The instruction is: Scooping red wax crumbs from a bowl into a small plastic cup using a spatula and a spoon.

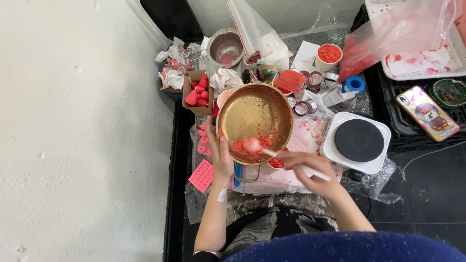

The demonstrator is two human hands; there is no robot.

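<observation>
A round brass-coloured pan sits tilted at the middle of a cluttered work surface, with red crumbly paste gathered at its near rim. My left hand grips the pan's left near edge. My right hand holds a white spoon by its handle; the spoon's bowl rests in the red paste inside the pan. A small cup of red paste sits just under the pan's near edge, between my hands.
A white single-burner hot plate stands to the right. Behind the pan are a steel bowl, a cup of red powder, small tins, plastic bags and a box of red sponges. A phone lies far right. A white wall runs along the left.
</observation>
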